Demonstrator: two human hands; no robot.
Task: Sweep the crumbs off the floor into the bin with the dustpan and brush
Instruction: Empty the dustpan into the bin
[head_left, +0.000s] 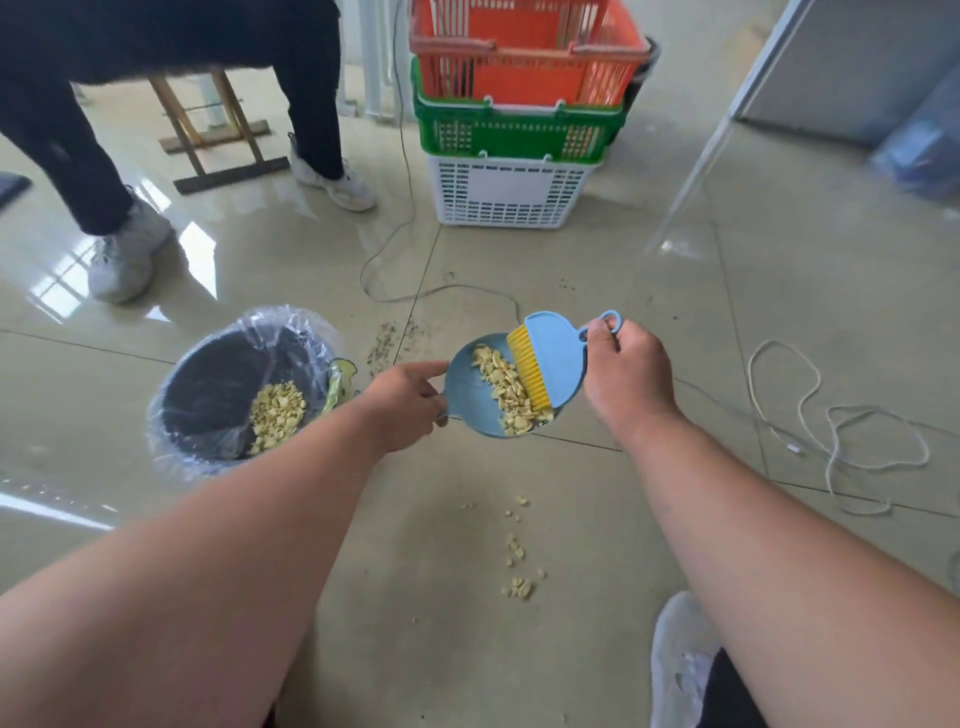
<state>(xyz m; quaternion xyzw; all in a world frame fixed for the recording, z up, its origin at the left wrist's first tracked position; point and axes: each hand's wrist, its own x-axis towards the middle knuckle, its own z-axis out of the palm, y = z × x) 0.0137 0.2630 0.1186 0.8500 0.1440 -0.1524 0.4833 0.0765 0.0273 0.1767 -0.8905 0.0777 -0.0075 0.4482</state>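
Observation:
My left hand (410, 405) grips the handle of a small blue dustpan (470, 395), lifted off the floor and loaded with yellow crumbs (506, 389). My right hand (623, 371) holds a blue brush (558, 358) by its looped handle. Its yellow bristles rest against the crumbs in the pan. To the left stands a dark bin (234, 384) lined with clear plastic, with a heap of yellow crumbs inside. More yellow crumbs (517, 564) lie scattered on the tiled floor below the pan.
Stacked orange, green and white baskets (514, 130) stand behind. A person's legs and white shoes (124, 254) are at the left by a wooden stool. A thin cable (395, 291) and a white cord (831, 431) lie on the floor. Dark specks (387, 340) lie near the bin. My shoe (680, 660) is at bottom right.

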